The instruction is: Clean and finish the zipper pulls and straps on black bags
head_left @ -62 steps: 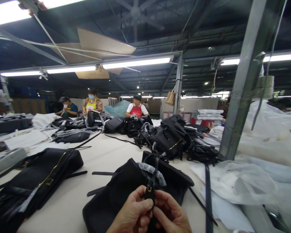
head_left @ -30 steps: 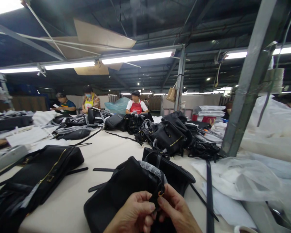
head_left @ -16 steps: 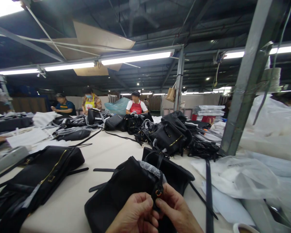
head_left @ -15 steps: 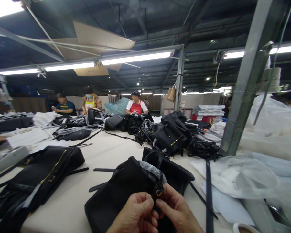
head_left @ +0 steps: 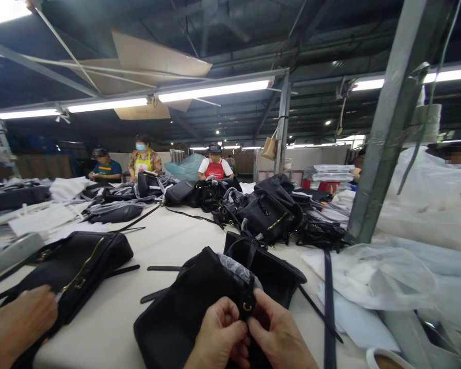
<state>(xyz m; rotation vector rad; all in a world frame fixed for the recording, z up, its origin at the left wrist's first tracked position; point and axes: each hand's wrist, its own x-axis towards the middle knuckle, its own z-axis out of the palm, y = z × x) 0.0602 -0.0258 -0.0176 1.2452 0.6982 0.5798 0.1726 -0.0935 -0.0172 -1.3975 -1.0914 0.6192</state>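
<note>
Head view: left hand (head_left: pixel 219 335) and right hand (head_left: pixel 279 333) pinch a black strap (head_left: pixel 249 289) at its brass buckle (head_left: pixel 247 306), on a black bag (head_left: pixel 172 318) lying on the worktop (head_left: pixel 100 328).

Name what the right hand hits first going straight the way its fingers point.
The right hand meets the brass buckle on the black strap first, seemingly touching it; depth is unclear.

Bare-handed at the bench: the left hand (head_left: pixel 221 335) and the right hand (head_left: pixel 278 333) work side by side at the bottom of the frame, both curled inward and angled toward each other. Thumbs press upward, fingers bent into a tight pinch, a narrow gap between the hands. Both wrists drop out of shot.
</note>
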